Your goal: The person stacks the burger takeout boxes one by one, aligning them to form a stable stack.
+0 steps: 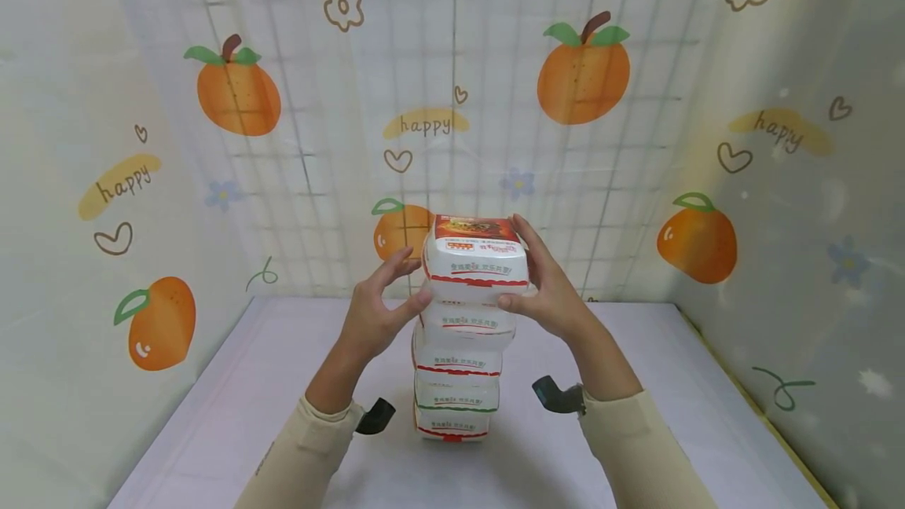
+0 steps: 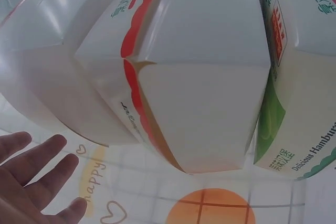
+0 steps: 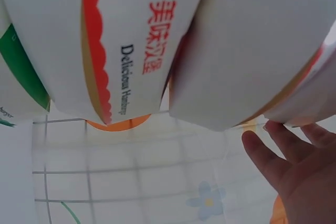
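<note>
Several white paper burger boxes (image 1: 458, 362) stand in one tall stack. The top box (image 1: 477, 265) has a red picture lid and a red scalloped band, and sits shifted to the right over those beneath. My left hand (image 1: 378, 305) is beside its left side, thumb near the lower front corner; in the left wrist view the spread fingers (image 2: 52, 169) are apart from the boxes. At the right side is my right hand (image 1: 551, 281), thumb at the lower front corner and fingers along the side. In the right wrist view its fairly straight fingers (image 3: 278, 145) touch a box.
The stack stands on a pale tabletop (image 1: 297, 360). Behind and on both sides hangs a white curtain (image 1: 297, 140) printed with oranges, hearts and flowers, with a wire grid showing through at the back. Dark wrist mounts (image 1: 558, 395) stick out near the stack.
</note>
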Tool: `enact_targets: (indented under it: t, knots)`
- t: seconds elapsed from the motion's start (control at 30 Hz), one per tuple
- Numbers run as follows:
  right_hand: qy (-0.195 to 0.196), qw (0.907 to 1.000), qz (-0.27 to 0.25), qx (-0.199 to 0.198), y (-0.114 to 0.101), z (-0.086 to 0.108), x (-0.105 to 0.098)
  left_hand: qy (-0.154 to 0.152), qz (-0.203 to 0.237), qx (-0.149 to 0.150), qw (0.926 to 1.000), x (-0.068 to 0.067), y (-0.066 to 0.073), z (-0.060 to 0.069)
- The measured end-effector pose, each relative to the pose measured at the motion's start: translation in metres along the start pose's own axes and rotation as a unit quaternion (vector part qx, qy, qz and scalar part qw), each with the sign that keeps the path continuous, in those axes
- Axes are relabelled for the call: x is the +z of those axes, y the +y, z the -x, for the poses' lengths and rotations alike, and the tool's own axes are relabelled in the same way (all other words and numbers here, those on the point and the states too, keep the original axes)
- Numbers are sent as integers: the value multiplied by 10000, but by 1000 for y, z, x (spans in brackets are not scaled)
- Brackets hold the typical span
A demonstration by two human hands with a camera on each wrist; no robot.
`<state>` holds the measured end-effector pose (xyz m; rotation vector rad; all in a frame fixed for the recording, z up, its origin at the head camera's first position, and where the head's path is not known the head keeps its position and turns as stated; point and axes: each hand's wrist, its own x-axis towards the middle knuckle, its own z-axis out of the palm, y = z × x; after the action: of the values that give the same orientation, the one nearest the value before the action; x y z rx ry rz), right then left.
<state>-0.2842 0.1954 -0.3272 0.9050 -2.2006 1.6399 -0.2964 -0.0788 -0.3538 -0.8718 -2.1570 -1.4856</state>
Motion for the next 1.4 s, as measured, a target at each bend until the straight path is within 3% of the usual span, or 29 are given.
enact_targets:
  t: [0.6,0.87,1.23,1.4]
  knots:
    - [82,9991,406,75,-5,-11,8,-31,133,351,9993,-6,-3,-2]
    - [35,9987,455,222,-3,-12,10,-65,113,315,9994,-6,-6,-1]
    - [-12,9994,311,173,-1,-7,8,-121,133,233,9996,-6,1,0]
    - [-3,9993,323,175,-2,-6,9,-106,133,264,9995,-7,-6,1]
